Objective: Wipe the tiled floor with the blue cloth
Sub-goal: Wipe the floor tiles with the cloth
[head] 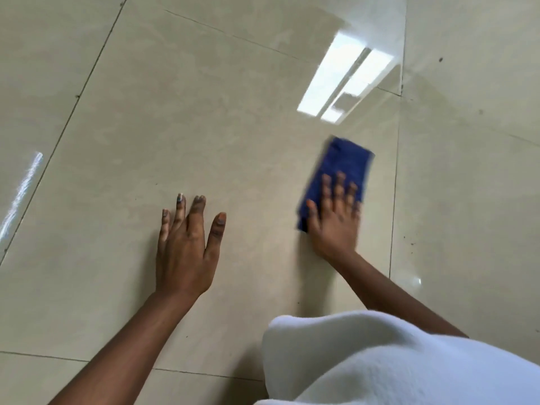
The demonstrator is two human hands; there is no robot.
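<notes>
A folded blue cloth (340, 168) lies flat on the glossy beige tiled floor (204, 118), right of centre. My right hand (334, 220) presses down on the near half of the cloth with fingers spread; the hand and cloth look motion-blurred. My left hand (187, 244) rests palm-down on the bare tile to the left, fingers apart, holding nothing.
White fabric of my clothing (394, 363) fills the lower right corner. Dark grout lines cross the floor, one just right of the cloth (394, 200). A bright window reflection (344, 80) shines beyond the cloth. Small dark specks (412, 244) dot the right-hand tile.
</notes>
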